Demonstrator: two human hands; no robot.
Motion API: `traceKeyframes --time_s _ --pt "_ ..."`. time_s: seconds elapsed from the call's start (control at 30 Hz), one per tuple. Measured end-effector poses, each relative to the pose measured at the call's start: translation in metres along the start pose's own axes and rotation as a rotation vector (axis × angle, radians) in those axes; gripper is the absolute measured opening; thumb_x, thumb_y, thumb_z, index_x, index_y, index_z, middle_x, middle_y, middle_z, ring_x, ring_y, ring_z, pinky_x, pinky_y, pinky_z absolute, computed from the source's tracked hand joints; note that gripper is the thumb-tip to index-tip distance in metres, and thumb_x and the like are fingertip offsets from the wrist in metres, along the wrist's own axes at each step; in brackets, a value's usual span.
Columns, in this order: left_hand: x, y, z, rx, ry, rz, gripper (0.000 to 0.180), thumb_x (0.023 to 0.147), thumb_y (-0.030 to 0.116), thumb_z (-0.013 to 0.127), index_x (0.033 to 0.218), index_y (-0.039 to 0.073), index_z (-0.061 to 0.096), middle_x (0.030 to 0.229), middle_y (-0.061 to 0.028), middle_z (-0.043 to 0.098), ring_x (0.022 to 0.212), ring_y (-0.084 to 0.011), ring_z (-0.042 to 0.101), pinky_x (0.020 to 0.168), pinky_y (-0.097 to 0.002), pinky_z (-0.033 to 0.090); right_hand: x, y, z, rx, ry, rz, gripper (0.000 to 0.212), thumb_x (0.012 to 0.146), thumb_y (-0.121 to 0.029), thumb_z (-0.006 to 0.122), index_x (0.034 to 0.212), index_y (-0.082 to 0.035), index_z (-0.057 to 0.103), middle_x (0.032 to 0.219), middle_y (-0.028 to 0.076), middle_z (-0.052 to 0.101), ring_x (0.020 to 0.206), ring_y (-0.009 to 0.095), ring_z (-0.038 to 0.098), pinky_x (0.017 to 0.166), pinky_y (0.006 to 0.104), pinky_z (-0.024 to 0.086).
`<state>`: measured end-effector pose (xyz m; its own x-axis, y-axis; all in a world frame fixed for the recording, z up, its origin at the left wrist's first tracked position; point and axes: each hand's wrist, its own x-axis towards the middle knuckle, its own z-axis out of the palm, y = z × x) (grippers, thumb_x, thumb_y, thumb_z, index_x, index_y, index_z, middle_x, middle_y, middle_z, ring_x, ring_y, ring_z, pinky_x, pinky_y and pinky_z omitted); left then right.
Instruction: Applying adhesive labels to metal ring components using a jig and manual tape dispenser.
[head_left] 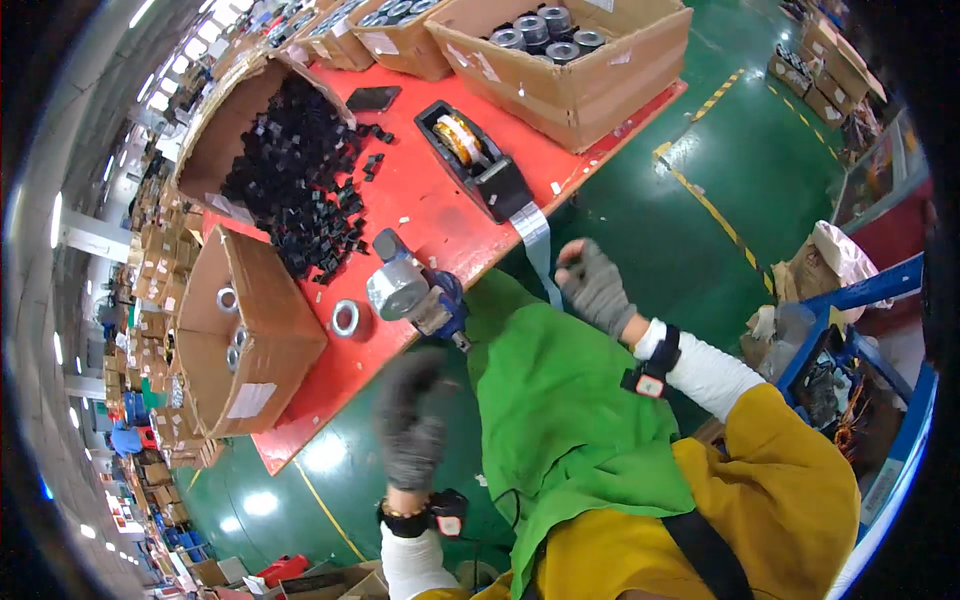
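My left hand (412, 420), in a grey glove, is smeared by motion in front of the table edge; its fingers cannot be made out. My right hand (598, 290), gloved with bare fingertips, hovers beside a silvery strip of tape (537, 245). Its fingers are loosely bent with a gap to the thumb, and nothing shows between them. The strip hangs from a black tape dispenser (480, 165) over the table edge. Nearest to my left hand is a small blue vise (447, 305) at that edge. A silver cylindrical part with a black piece (398, 288) sits at the vise.
A silver ring (346, 318) lies on the red table (440, 235). Around it stand a carton with several rings (255, 330), a tipped carton spilling small black clips (300, 170), and a carton of silver-topped parts (570, 85). A blue metal frame (860, 290) rises at right.
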<state>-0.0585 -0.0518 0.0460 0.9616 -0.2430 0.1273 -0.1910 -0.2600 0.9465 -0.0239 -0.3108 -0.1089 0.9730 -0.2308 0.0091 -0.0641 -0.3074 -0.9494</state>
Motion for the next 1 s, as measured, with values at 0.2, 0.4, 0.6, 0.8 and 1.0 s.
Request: traceKeyframes --time_s 0.2,0.4,0.6,0.8,1.0 --pt "0.012 -0.081 0.103 0.065 -0.369 -0.080 0.046 0.078 0.017 0.063 0.118 0.001 0.047 0.108 -0.0152 0.055 0.099 -0.0233 0.055 0.086 -0.0312 0.044 0.050 0.036 0.021 0.351 0.014 -0.184 0.062 0.075 -0.001 0.059 0.130 -0.005 0.032 0.108 0.012 0.053 0.102 0.019 0.049 0.085 0.0298 0.042" --pt "0.085 -0.121 0.153 -0.022 0.056 -0.070 0.047 0.077 0.014 0.065 0.118 0.001 0.048 0.111 -0.0136 0.055 0.101 -0.0211 0.052 0.087 -0.0317 0.042 0.029 0.013 -0.011 0.467 -0.079 -0.052 0.048 0.075 0.005 0.052 0.120 -0.003 0.039 0.100 0.009 0.057 0.085 0.013 0.052 0.078 0.0262 0.044" --pt "0.104 -0.121 0.168 -0.340 0.127 -0.326 0.036 0.075 0.004 0.063 0.110 0.000 0.055 0.102 -0.0067 0.059 0.091 -0.0163 0.054 0.081 -0.0287 0.043 0.030 -0.005 -0.026 -0.121 0.181 -0.393 0.030 0.072 -0.009 0.062 0.100 -0.007 0.052 0.093 0.010 0.056 0.086 0.029 0.055 0.079 0.0359 0.044" --pt "0.109 -0.127 0.168 -0.499 0.151 -0.323 0.032 0.076 0.002 0.062 0.108 -0.001 0.058 0.100 -0.0058 0.060 0.088 -0.0148 0.054 0.079 -0.0268 0.042 0.055 -0.037 -0.025 -0.425 0.156 -0.646 0.026 0.062 -0.015 0.070 0.084 -0.010 0.057 0.099 0.007 0.054 0.095 0.029 0.048 0.084 0.0398 0.038" --pt "0.112 -0.131 0.172 -0.491 0.168 -0.380 0.031 0.078 0.008 0.064 0.107 -0.001 0.059 0.099 -0.0055 0.062 0.087 -0.0128 0.055 0.078 -0.0262 0.043 0.062 -0.046 -0.025 -0.610 0.053 -0.637 0.020 0.061 -0.018 0.069 0.076 -0.011 0.059 0.099 0.006 0.054 0.095 0.029 0.047 0.083 0.0398 0.038"
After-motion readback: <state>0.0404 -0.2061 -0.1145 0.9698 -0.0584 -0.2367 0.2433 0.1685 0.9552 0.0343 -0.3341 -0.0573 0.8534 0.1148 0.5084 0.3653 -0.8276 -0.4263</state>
